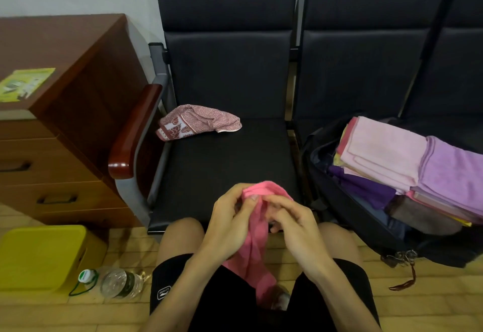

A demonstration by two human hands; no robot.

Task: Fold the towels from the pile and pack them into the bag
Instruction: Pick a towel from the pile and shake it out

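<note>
Before the black padded chair seat [222,164], the left hand [230,227] and right hand [295,229] pinched the bunched pink cloth towel [258,248]. Finding its corners first would likely square the fold.

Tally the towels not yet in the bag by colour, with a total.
Pink towel, held by the left hand and the right hand: 1
Red patterned towel, on the black seat: 1
Total: 2
</note>
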